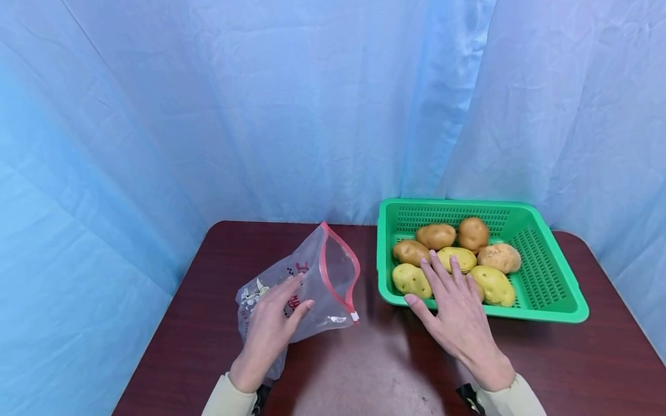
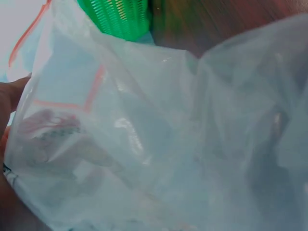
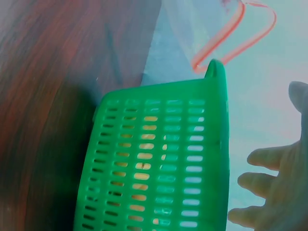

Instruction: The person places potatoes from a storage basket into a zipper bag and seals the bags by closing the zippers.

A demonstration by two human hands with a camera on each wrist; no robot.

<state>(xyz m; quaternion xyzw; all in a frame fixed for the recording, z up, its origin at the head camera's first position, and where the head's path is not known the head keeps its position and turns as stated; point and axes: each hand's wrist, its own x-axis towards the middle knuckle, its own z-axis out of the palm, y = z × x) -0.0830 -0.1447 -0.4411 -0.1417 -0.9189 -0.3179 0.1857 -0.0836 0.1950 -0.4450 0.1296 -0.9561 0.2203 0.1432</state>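
Observation:
A clear zip bag [image 1: 314, 289] with a red-edged mouth, dark and red print and a white slider [image 1: 355, 316] gapes towards the right. My left hand [image 1: 270, 318] holds it from the near side, thumb and fingers on the film. In the left wrist view the milky bag [image 2: 144, 144] fills most of the picture, with part of the hand [image 2: 12, 101] at its left edge. My right hand [image 1: 458, 318], fingers spread, hovers over the front rim of a green basket [image 1: 564, 315] holding several potatoes [image 1: 434, 237]. Its fingers [image 3: 262, 185] show above the rim, holding nothing.
The dark reddish-brown table [image 1: 619, 323] has rounded far corners. Blue curtains [image 1: 312, 115] hang behind it and along both sides. The basket stands at the table's right, its back rim near the curtain. Nearest the front rim lie yellow potatoes [image 1: 411, 280].

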